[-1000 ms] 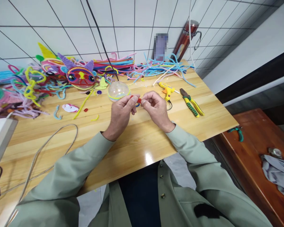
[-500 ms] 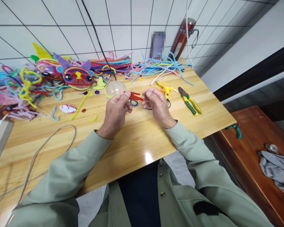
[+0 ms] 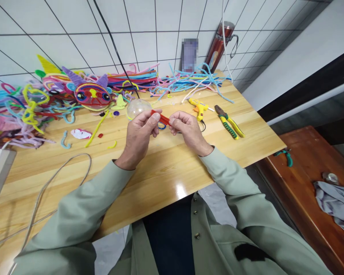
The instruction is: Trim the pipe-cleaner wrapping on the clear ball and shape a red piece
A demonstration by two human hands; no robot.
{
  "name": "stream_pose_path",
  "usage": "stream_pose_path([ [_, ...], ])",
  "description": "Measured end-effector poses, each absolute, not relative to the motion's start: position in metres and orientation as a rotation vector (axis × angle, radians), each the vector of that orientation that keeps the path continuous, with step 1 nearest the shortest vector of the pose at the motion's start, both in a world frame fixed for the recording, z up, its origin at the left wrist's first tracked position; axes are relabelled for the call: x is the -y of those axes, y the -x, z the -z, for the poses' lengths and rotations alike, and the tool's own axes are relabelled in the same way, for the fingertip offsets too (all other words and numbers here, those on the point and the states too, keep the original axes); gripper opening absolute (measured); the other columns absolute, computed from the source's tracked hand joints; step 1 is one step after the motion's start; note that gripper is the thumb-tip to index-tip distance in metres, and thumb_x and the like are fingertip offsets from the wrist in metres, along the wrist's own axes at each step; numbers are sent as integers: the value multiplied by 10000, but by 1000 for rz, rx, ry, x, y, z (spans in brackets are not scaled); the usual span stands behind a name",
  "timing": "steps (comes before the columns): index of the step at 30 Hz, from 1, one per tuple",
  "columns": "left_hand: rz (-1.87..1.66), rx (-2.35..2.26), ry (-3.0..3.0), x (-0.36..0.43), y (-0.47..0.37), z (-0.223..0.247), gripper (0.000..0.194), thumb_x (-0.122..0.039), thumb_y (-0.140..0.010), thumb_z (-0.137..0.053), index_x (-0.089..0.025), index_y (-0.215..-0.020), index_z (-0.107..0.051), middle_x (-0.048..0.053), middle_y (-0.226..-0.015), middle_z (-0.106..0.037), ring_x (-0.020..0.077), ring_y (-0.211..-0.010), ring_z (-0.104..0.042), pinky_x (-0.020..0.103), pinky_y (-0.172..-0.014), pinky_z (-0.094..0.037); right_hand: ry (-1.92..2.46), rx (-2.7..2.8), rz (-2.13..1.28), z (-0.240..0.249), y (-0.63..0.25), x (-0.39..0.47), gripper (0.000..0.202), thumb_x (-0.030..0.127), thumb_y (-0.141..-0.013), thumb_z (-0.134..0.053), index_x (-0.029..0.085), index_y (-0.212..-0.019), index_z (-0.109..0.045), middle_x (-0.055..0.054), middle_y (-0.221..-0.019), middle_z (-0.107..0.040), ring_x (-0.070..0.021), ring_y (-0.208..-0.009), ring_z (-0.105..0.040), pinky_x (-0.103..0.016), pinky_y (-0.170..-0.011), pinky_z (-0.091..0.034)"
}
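Between my hands is a small bundle of red pipe cleaners [image 3: 161, 117]. My left hand [image 3: 141, 133] pinches its left end between thumb and fingers. The right end is pinched by my right hand [image 3: 187, 130]. Just behind my left hand lies a clear plastic dome [image 3: 138, 107], partly hidden by the fingers. A blue ring [image 3: 161, 125] rests on the table under the bundle. To the right are a yellow glue gun [image 3: 200, 108] and pliers with green and yellow handles [image 3: 229, 123].
Colourful pipe cleaners [image 3: 137, 80] line the wall, with a red horned mask [image 3: 93, 95] at the left. A phone [image 3: 189, 55] and a red flask [image 3: 218, 47] stand behind. A grey cable [image 3: 43, 187] crosses the table's left side.
My right hand has closed in on the red bundle and now grips its right end. The red strips look more tightly gathered and slope down to the right.
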State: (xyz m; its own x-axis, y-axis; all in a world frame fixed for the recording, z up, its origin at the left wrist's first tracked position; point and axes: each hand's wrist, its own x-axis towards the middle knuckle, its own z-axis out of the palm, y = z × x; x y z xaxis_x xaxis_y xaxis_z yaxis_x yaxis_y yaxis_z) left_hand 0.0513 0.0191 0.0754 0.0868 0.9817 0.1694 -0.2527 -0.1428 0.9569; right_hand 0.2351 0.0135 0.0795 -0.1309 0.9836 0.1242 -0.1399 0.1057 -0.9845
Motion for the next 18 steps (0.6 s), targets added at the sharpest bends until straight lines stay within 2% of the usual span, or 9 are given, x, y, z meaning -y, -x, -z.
stream_pose_path([
  [4,-1345,-879,-1190,-19,-52,-77,436,-585,-877,-981,-208,-1062,-862,12,-846,-763,85,-571,-569,238,-538,-446,968,1301,-1295,-79,-235,-13,276,446,-895,-830,221,-863,-673,46,-706,-652,-104,-611,-557,-244,-628,-507],
  [9,-1333,-896,-1248,-17,-52,-81,435,-606,-878,-962,-206,-1022,-867,26,-853,-783,92,-579,-568,242,-539,-444,962,1371,-1290,-82,-236,-11,251,419,-890,-814,231,-845,-654,54,-714,-616,-107,-621,-527,-248,-625,-497],
  [14,-1307,-908,-1242,-18,-51,-80,458,-642,-882,-965,-203,-893,-835,-8,-672,-675,96,-550,-517,243,-547,-418,952,1313,-1322,-81,-236,-12,225,400,-869,-811,222,-830,-681,60,-711,-588,-88,-581,-460,-231,-552,-400],
  [18,-1311,-900,-1183,-20,-51,-75,409,-593,-900,-954,-206,-885,-822,-19,-610,-620,104,-538,-510,245,-533,-395,945,1195,-1436,-79,-236,-16,247,393,-834,-833,224,-813,-654,71,-663,-575,-78,-532,-442,-220,-508,-347],
])
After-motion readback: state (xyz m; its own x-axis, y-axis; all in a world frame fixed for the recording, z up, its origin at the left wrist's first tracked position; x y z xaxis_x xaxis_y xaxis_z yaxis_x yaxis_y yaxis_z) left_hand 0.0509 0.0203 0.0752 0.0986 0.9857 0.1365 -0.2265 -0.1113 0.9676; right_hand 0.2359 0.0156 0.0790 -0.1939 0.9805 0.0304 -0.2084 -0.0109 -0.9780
